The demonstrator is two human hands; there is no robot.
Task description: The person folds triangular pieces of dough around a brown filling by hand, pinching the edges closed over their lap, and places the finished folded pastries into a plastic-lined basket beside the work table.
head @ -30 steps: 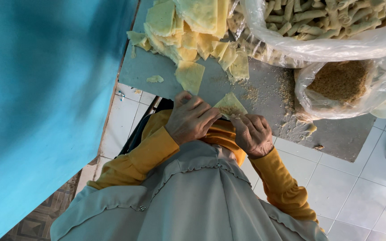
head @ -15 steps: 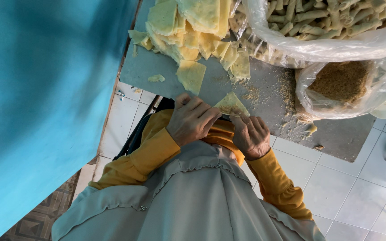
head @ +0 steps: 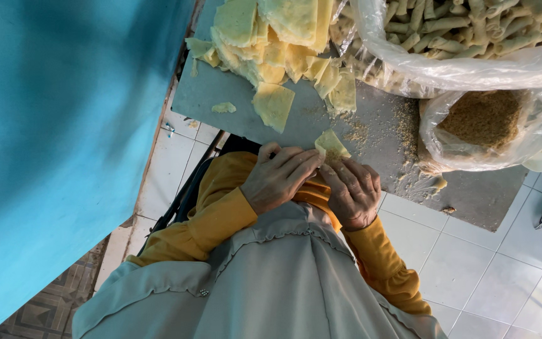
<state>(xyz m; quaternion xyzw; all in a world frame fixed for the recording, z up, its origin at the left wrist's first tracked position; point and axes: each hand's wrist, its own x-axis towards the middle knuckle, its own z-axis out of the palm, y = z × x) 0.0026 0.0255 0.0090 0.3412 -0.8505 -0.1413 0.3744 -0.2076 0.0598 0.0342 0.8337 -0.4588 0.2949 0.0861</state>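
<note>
Head camera view, looking down over a person in a grey veil and mustard-yellow sleeves at a grey table (head: 221,107). Both hands meet at the table's near edge, touching each other. Left hand (head: 280,177) and right hand (head: 354,191) pinch a small pale yellow dough wrapper (head: 330,145) between their fingertips, fingers closed on it, with brownish filling showing in its fold. At the far side of the table lies a loose pile of yellow wrapper sheets (head: 271,44), one sheet sliding toward the hands. Toward the table's right edge sits an open clear plastic bag of brown crumbly filling (head: 484,119); behind it, a larger clear bag of rolled pastries (head: 459,31). Crumbs dust the table between them. White floor tiles show below.
</note>
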